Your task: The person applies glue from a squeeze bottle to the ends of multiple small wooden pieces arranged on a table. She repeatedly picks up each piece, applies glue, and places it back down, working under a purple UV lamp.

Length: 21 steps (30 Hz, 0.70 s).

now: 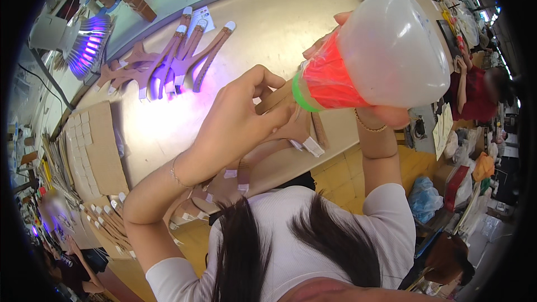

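Glue being applied: right hand (386, 113) grips a tipped bottle (380, 56); left hand (240, 120) pinches a brown strap (279, 100). Next, steady squeezing seems needed.

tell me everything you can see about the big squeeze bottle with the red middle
The translucent white plastic squeeze bottle has a wide rounded body, a red tapering section and a green ring at its narrow end. It is held up in the air, tipped on its side with the narrow end pointing left. The right hand grips it from behind and below; the left hand meets its narrow end, along with brown strap pieces. Its contents cannot be made out.
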Tool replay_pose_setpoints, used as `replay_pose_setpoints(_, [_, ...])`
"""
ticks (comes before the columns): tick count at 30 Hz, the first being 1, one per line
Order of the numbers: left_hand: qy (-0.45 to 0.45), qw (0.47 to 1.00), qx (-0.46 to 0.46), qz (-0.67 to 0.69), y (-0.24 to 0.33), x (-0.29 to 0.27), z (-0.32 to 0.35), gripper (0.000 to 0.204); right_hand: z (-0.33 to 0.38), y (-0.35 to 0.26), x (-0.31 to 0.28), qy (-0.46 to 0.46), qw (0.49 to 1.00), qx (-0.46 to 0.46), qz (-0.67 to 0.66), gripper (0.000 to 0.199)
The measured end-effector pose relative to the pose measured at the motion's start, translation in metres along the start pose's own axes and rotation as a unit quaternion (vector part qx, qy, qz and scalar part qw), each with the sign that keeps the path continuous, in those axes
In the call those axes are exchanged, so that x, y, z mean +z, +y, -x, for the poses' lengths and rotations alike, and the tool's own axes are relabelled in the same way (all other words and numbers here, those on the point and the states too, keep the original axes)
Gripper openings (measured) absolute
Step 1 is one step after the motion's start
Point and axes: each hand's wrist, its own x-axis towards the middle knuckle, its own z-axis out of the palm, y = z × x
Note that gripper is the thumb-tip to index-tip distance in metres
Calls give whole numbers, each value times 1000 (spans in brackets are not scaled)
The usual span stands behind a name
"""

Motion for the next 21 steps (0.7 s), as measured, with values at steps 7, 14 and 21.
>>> replay_pose_setpoints(7, [8, 999, -16, -44, 1, 10, 3, 36, 29, -17, 7, 128, 987, 95, 4, 69])
replay_pose_setpoints(14, [13, 999, -18, -36, 3, 14, 7, 28, 33, -11, 11, 177, 975, 67, 114, 62])
replay_pose_setpoints(21, [17, 998, -9, -55, 2, 14, 8, 30, 30, -8, 11, 89, 993, 51, 51, 68])
